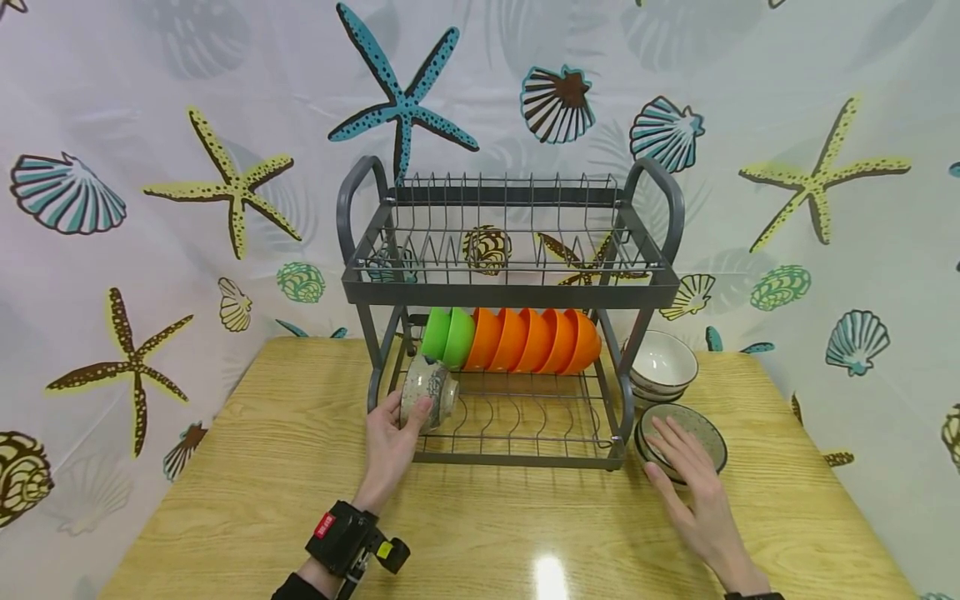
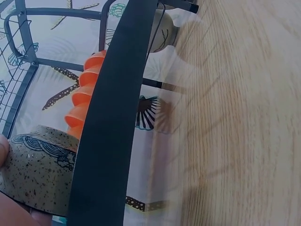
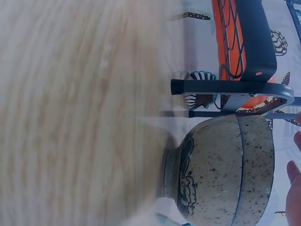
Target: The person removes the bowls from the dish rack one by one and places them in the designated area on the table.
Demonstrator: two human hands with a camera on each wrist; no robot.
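Observation:
My left hand (image 1: 392, 432) grips a speckled grey bowl (image 1: 426, 390) with a dark wave pattern, thumb on one side and fingers on the other. The bowl is tipped on its side at the left front of the rack's lower tier. In the left wrist view this bowl (image 2: 37, 172) is partly behind the rack's front bar. On the right, my right hand (image 1: 699, 496) is over a short stack of speckled bowls (image 1: 707, 429), its fingers extended. The right wrist view shows the stacked bowls (image 3: 216, 160) beside the fingertips (image 3: 294, 169); contact is unclear.
A dark two-tier dish rack (image 1: 517, 460) stands on the wooden table (image 1: 480, 517). Green bowls (image 1: 457, 337) and several orange bowls (image 1: 536, 342) line its lower tier at the back. White-lined bowls (image 1: 663, 362) are stacked right of the rack. A patterned cloth (image 1: 247, 75) hangs behind.

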